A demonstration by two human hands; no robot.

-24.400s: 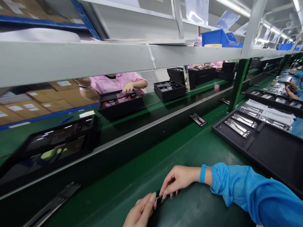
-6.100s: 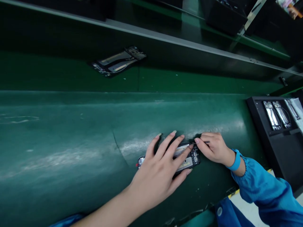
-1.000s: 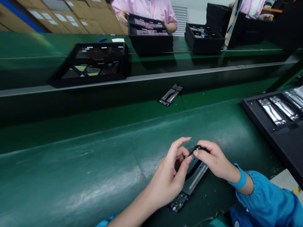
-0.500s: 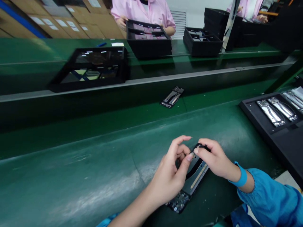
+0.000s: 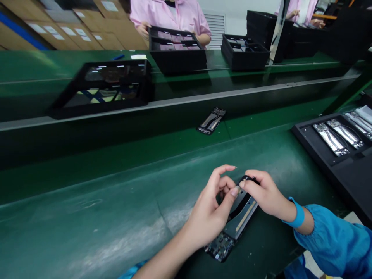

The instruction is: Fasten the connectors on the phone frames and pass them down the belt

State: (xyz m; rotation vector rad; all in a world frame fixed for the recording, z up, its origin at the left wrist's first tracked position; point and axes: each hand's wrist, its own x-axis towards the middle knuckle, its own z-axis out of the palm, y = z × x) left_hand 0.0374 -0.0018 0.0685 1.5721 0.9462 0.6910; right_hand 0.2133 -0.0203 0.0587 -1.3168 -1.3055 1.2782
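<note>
A phone chassis (image 5: 242, 212) with bare circuit boards and a black ribbon strip lies slantwise on the green mat, its near end toward me. My right hand (image 5: 263, 192) grips its far end between thumb and fingers. My left hand (image 5: 216, 205) is at the same end, thumb and a curled finger pinched together at the edge, index finger raised and bent. Whatever the left fingertips pinch is too small and covered to make out. Beyond both hands, a second phone chassis (image 5: 211, 121) rests alone on the green surface.
At right, a black tray (image 5: 325, 164) holds several phone chassis (image 5: 330, 138). Across a raised metal edge (image 5: 203, 95) stand a tilted black tray (image 5: 107, 104) and stacked black trays (image 5: 245, 60). A co-worker in pink (image 5: 171, 17) holds another tray stack (image 5: 180, 62). Cardboard boxes (image 5: 72, 27) stand behind.
The view has shifted slightly, so the background sits a little further left. Both hands keep nearly the same pose at the phone chassis's far end.
</note>
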